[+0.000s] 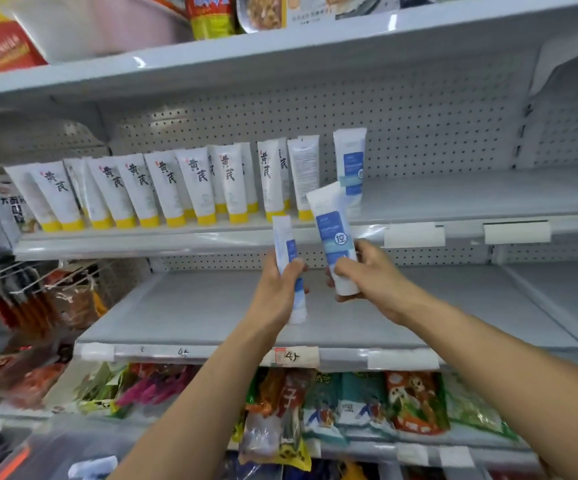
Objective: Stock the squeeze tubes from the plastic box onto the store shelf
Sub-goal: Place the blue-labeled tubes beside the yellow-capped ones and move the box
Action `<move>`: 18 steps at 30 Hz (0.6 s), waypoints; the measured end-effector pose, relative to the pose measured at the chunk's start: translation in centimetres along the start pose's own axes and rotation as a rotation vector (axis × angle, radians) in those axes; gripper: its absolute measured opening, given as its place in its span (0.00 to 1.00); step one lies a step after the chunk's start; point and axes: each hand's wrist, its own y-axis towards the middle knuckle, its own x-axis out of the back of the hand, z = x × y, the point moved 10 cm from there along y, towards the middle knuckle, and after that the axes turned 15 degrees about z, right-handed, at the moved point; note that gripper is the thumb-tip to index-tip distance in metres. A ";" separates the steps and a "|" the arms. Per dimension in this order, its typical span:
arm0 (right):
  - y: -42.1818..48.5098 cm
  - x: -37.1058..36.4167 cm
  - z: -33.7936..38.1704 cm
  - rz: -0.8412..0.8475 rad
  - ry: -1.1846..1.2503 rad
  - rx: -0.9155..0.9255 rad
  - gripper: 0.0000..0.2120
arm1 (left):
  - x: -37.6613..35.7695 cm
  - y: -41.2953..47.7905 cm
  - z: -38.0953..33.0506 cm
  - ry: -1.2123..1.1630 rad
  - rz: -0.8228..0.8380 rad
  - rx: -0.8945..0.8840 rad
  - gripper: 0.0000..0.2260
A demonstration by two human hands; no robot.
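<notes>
So the left grip is wrapped round a slim tube, fingers curled over its front. It's soft white plastic with a blue label, held upright, flat crimped end up and round cap down, sitting below and left of the standing tube. That one's my reference point: same white-and-blue squeeze tube, parked cap-down on the grey metal shelf. The right grip is closed on a second tube, thumb across the front near the cap. This one tilts so its crimped end leans up to the left, right in front of the standing tube's lower half. Can't tell if they touch. Left of the standing tube, on the same board, is a packed row of yellow-capped tubes, glossy white with black brush lettering, all leaning. Behind it is pale pegboard dotted with holes. Right of it and a bit lower, clear label strips run along the shelf lip. Below it comes a smooth grey lower shelf, then crinkly, shiny snack bags. Way down left of it there's a blurry clear plastic box.
</notes>
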 end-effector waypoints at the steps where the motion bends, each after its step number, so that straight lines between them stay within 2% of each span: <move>1: -0.2 1.4 0.9 -0.054 -0.002 0.028 0.15 | -0.7 0.4 -0.9 0.037 0.015 -0.038 0.11; 6: 0.2 8.2 5.1 -0.187 -0.052 0.136 0.11 | -2.8 2.8 -4.0 0.063 0.003 -0.116 0.09; 10: 1.5 13.4 7.1 -0.329 -0.130 0.174 0.10 | -3.4 4.7 -6.0 0.026 -0.044 -0.159 0.12; 13: 3.5 16.0 7.3 -0.328 -0.180 0.147 0.12 | -4.4 6.2 -7.0 0.037 -0.059 -0.177 0.08; 18: 7.5 17.8 6.2 -0.256 -0.339 0.070 0.16 | -5.1 8.3 -7.2 0.032 -0.120 -0.174 0.11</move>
